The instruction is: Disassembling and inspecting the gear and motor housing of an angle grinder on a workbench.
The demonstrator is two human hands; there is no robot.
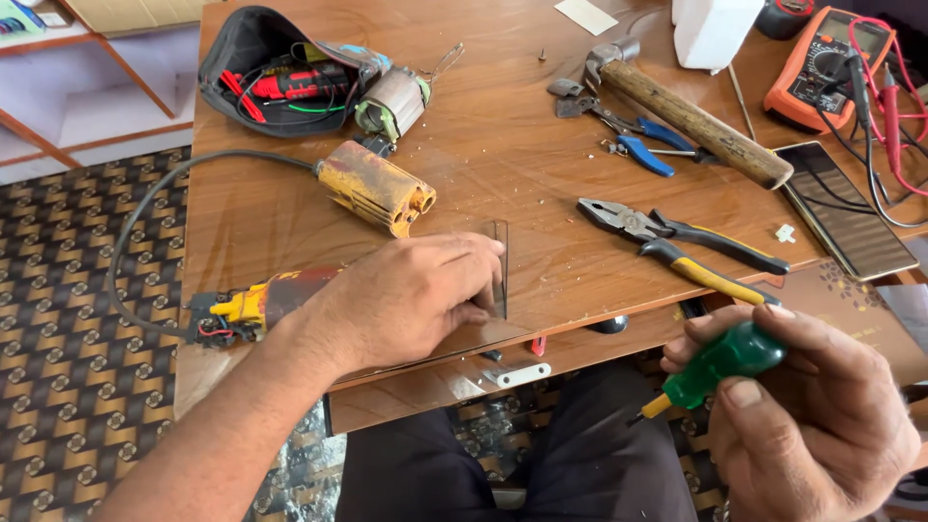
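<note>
Left hand (411,295) lies flat, fingers loosely spread, on the wooden table (503,164); right hand (807,411) grips a green-handled screwdriver (720,362) near right

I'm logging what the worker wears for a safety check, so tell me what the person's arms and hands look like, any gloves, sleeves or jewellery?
Both hands are bare: no gloves on the left hand or the right hand. The left forearm is uncovered as far as the frame shows, with no sleeve, watch or band visible. No rings show on the fingers that can be seen. The right wrist is cut off by the frame edge, so a sleeve there cannot be judged.
</note>
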